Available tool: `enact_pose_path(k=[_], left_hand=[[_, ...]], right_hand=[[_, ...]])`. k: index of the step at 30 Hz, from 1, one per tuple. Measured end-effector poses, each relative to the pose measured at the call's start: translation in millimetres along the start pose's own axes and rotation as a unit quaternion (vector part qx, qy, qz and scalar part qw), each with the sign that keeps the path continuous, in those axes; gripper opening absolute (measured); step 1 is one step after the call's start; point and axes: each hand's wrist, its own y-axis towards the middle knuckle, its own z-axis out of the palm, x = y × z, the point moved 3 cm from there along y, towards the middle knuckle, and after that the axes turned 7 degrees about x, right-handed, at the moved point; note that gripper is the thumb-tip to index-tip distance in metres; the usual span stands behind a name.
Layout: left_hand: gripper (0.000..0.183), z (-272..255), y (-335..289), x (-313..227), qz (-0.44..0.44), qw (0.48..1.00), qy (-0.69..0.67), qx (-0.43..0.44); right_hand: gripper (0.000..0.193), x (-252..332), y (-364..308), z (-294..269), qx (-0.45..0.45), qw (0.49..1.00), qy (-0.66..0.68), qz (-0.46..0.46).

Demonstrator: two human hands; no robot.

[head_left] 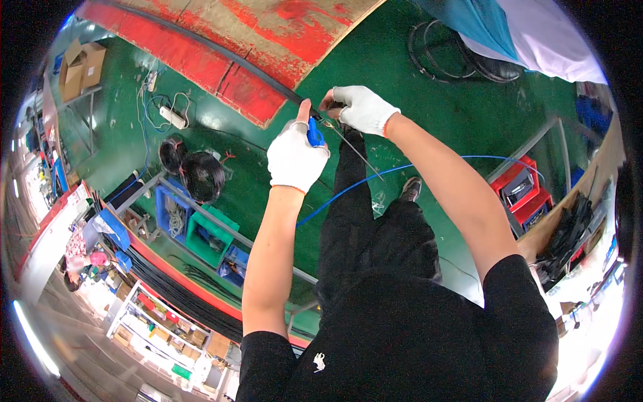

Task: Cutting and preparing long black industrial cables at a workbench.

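My left hand (297, 155), in a white glove, is closed round a blue-handled tool (315, 132); the tool's kind is mostly hidden by my palm. Its index finger points up beside the end of a long black tube (261, 75), which runs back over the red board. From between my hands a thin metal rod (362, 156) slants down to the right, with a brass-coloured bit at its upper end. My right hand (362, 109), gloved in white too, has its fingers curled near the tube's end. Something dark shows at those fingertips, too small to name.
A worn red-and-tan board (268, 33) spans the far side. Blue hose (402, 167) arcs across my legs. Coiled black cable (203, 176), a power strip (173, 118) and crates (207, 231) are at left; red bins (519, 187) stand right. Another person's clothing (529, 33) is far right.
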Motion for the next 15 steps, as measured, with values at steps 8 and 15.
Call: enact_pose_path(k=[8, 15], left_hand=[[0.095, 14, -4, 20, 0.042, 0.998, -0.035, -0.032], [0.092, 20, -4, 26, 0.1, 0.99, -0.045, -0.091]], right_hand=[[0.034, 5, 4, 6, 0.04, 0.988, 0.149, 0.03], [0.049, 14, -1, 17, 0.071, 0.99, 0.094, 0.082]])
